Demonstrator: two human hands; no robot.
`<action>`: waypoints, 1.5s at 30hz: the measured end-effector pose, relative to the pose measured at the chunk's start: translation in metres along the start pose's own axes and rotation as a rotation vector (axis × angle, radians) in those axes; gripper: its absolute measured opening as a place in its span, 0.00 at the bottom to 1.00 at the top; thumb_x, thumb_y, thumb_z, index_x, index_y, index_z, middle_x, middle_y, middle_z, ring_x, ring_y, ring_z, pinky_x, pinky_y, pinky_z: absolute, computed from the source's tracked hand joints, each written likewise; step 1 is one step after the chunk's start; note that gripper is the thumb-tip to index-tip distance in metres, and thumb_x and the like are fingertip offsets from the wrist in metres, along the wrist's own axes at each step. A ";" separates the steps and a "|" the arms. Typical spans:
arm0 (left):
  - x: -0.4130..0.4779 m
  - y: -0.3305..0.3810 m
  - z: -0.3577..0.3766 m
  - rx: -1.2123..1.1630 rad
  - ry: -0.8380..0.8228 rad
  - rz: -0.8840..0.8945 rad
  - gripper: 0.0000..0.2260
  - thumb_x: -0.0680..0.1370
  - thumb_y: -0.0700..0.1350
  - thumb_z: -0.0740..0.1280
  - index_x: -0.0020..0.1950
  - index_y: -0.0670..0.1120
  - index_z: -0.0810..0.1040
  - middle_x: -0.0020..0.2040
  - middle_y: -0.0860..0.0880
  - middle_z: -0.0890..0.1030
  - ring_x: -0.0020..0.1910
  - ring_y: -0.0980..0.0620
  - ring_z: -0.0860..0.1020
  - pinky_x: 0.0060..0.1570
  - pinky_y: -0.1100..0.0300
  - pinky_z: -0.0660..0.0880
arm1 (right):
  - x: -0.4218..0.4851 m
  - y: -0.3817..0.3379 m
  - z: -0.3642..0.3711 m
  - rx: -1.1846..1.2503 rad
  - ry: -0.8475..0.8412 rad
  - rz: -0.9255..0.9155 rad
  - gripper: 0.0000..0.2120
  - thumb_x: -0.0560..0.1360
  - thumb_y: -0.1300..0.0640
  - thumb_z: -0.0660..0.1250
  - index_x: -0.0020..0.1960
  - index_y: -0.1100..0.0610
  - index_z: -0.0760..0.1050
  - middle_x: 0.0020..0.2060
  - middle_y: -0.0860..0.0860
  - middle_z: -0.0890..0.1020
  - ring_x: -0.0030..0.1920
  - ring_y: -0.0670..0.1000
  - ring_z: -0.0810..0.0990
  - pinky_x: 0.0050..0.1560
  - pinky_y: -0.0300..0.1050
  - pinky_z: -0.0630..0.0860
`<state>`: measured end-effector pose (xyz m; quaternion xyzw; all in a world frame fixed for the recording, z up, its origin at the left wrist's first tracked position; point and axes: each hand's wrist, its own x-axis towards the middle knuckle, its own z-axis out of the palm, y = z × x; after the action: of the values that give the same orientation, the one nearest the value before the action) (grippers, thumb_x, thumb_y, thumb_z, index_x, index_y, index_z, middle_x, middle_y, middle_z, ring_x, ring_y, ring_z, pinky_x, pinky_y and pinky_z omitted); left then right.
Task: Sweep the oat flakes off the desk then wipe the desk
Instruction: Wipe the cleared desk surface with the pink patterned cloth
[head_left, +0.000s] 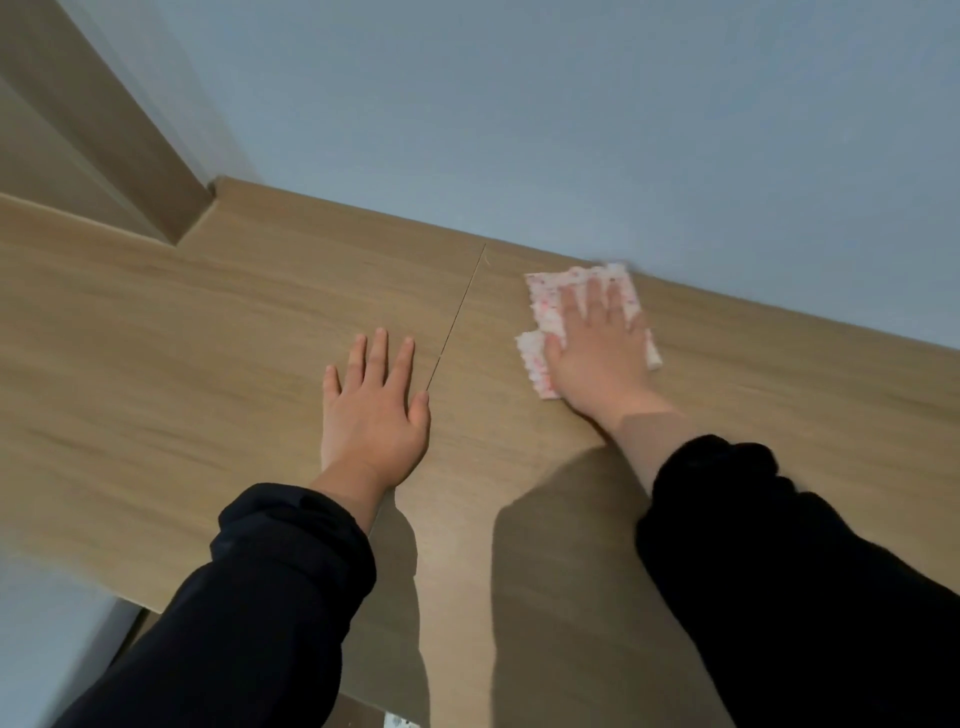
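Observation:
A light wooden desk (208, 338) fills the middle of the view, with a thin seam running across its top. My right hand (597, 348) lies flat with straight fingers on a white cloth with pink speckles (543, 304), pressing it to the desk close to the back edge by the wall. My left hand (374, 410) rests flat on the desk left of the seam, fingers spread, holding nothing. No oat flakes show on the wood that I can see.
A grey-blue wall (571, 130) rises right behind the desk's back edge. A wooden panel (104, 135) slants up at the far left corner. The desk's front edge drops off at the lower left, with pale floor (47, 639) below.

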<state>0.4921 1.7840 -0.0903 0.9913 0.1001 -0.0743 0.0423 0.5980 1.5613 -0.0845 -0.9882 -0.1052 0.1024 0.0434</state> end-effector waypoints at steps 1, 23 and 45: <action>0.000 0.000 0.000 -0.001 -0.001 -0.001 0.27 0.81 0.55 0.45 0.79 0.53 0.44 0.79 0.49 0.42 0.78 0.48 0.40 0.75 0.44 0.44 | -0.012 -0.018 0.003 0.001 0.009 -0.132 0.29 0.80 0.44 0.46 0.79 0.51 0.46 0.79 0.55 0.49 0.78 0.59 0.45 0.74 0.66 0.48; -0.017 -0.002 -0.012 -0.149 0.083 0.167 0.22 0.80 0.46 0.58 0.75 0.48 0.65 0.78 0.47 0.58 0.78 0.48 0.50 0.74 0.42 0.46 | -0.169 0.004 0.003 0.065 -0.270 -0.159 0.32 0.76 0.47 0.56 0.78 0.44 0.51 0.79 0.48 0.43 0.78 0.52 0.37 0.74 0.63 0.38; -0.086 -0.004 0.005 -0.071 -0.029 0.310 0.27 0.81 0.57 0.49 0.79 0.52 0.50 0.80 0.47 0.46 0.78 0.47 0.41 0.75 0.46 0.42 | -0.254 -0.020 0.046 -0.118 -0.116 -0.306 0.29 0.81 0.43 0.42 0.77 0.54 0.59 0.77 0.55 0.58 0.77 0.55 0.57 0.72 0.68 0.58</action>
<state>0.4068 1.7712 -0.0826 0.9916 -0.0523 -0.0778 0.0897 0.3414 1.5284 -0.0778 -0.9538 -0.2628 0.1453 -0.0059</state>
